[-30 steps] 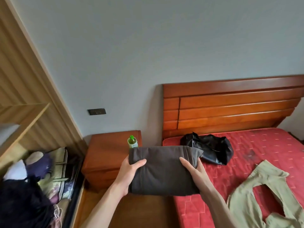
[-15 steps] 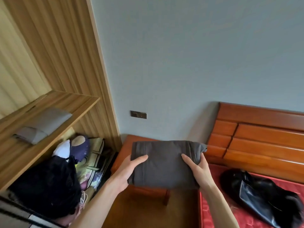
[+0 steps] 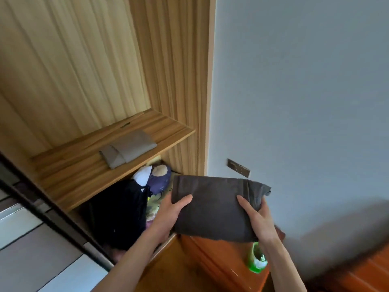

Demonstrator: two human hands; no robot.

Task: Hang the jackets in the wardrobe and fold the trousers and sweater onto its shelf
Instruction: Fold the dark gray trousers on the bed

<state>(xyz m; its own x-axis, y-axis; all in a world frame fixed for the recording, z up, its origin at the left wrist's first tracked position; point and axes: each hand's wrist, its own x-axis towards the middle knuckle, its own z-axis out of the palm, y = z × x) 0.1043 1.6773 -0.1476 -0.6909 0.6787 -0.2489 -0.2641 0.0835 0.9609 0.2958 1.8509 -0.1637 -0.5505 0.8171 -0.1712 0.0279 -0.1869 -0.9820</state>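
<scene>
I hold a folded dark grey garment (image 3: 214,205) flat in front of me, in the air just right of the open wardrobe. My left hand (image 3: 170,216) grips its left edge, thumb on top. My right hand (image 3: 255,220) grips its right edge the same way. The wardrobe's wooden shelf (image 3: 69,178) lies up and to the left of the garment. A folded light grey garment (image 3: 128,147) rests on that shelf.
Below the shelf sit a dark garment (image 3: 120,213), a purple and white bundle (image 3: 154,175) and colourful cloth. A wooden nightstand (image 3: 212,260) with a green bottle (image 3: 255,260) stands under my hands. A dark sliding-door rail (image 3: 48,209) crosses the lower left.
My view has swung left from the bed to the wardrobe. The folded dark garment has travelled with both hands toward the shelf; the bed and black bag have left the view.
</scene>
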